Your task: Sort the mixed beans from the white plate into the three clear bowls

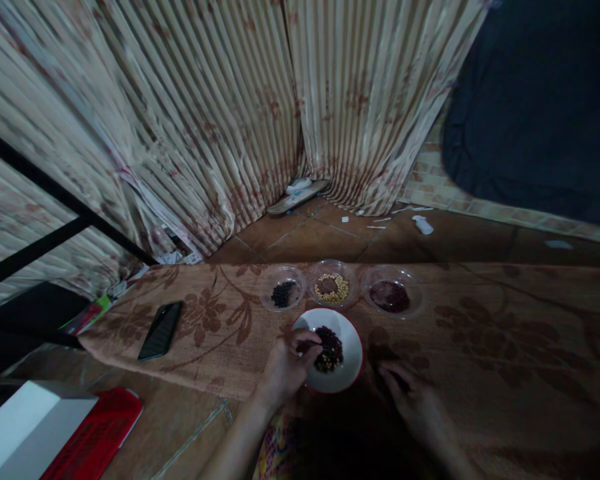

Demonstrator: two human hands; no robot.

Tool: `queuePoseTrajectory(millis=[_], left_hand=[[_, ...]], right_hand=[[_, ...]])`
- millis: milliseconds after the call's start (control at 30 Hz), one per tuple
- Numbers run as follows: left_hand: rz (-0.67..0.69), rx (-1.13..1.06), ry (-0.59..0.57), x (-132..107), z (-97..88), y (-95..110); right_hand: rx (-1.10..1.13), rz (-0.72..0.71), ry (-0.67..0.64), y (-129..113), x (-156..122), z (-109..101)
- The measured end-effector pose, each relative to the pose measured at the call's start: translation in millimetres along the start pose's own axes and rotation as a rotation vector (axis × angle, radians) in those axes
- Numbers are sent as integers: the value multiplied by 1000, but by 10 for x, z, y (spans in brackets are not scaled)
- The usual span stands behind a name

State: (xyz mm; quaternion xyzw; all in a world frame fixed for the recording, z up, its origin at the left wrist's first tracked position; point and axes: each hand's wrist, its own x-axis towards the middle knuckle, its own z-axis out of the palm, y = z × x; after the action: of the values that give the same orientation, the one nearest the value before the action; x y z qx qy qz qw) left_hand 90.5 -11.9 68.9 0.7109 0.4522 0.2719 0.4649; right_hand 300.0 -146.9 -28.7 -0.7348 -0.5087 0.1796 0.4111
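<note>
Bowl [354,353]: mixed beans [331,348] remaining. Left hand [286,363] above, right hand [416,393] at four o'clock; I cannot tell either grip. Tubs [415,291], eleven to two: black beans [281,294], yellow beans [341,291], dark-red beans [393,297].

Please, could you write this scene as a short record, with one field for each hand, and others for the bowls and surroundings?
Left hand: fingers curled over the white bowl; whether they hold anything is unclear
Right hand: beside the bowl, in shadow; its grip is unclear
White bowl: red rim; mixed beans, mostly dark red, some yellow
Clear bowls: three behind it; black beans, yellow beans, dark red beans, left to right
Phone: on patterned cloth, left of the bowls
Background: striped curtains, skateboard
</note>
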Motion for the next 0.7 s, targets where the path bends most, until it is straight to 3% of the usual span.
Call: queuePoseTrajectory(millis=[700], left_hand=[[-16, -28, 2, -15, -12, 37]], right_hand=[[10, 16, -32, -12, -4, -14]])
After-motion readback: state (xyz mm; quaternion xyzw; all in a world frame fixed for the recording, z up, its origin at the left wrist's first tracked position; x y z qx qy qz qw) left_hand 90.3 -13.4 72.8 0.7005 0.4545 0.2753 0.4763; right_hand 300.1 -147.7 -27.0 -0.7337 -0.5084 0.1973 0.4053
